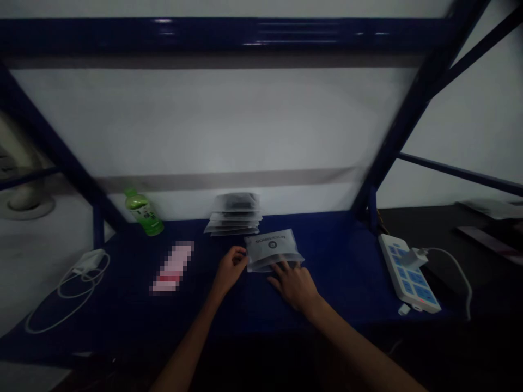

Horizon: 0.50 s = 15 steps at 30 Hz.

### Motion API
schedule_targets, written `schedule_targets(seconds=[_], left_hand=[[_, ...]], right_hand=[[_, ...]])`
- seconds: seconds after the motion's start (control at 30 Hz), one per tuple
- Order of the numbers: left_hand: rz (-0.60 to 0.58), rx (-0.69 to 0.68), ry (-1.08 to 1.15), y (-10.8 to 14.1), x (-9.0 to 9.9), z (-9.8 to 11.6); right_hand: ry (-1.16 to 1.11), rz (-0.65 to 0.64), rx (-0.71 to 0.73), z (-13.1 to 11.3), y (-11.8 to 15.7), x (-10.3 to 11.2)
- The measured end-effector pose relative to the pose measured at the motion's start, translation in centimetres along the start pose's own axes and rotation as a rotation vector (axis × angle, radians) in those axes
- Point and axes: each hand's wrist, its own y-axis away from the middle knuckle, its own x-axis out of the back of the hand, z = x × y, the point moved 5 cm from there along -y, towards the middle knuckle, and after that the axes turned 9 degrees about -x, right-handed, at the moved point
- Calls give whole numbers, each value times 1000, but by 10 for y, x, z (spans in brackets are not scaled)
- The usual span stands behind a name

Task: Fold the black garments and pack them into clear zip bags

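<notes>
On the dark blue tabletop [261, 305], a translucent grey plastic pouch [273, 250] with a printed round label lies in front of me, its print upside down to my view. My left hand [231, 269] pinches the pouch's left edge. My right hand [294, 283] lies at its lower edge with the fingers spread, and the fingertips overlap the plastic. Just behind it stands a stack of similar flat pouches [233, 215], a little untidy and not touching either hand.
A green-capped bottle [143, 213] and a pixelated pink item [172, 267] stand left of my hands. A white charger with coiled cable [86, 263] lies farther left. A white power strip [408, 272] sits at right. Blue steel shelf frame [220, 35] spans overhead.
</notes>
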Motion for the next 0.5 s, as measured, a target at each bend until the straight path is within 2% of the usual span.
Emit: schedule_targets(seconds=[0.07, 0.13, 0.23, 0.33, 0.5], left_hand=[[-167, -4, 36, -5, -2, -2], [-250, -9, 53, -8, -3, -4], [-264, -16, 63, -9, -3, -6], [-253, -24, 82, -8, -5, -8], [-237, -9, 126, -8, -9, -10]], right_hand=[[0, 1, -12, 0, -1, 1], [4, 16, -21, 1, 0, 3], [-7, 96, -8, 2, 6, 6], [-56, 249, 49, -2, 18, 9], [-164, 412, 234, -30, 23, 8]])
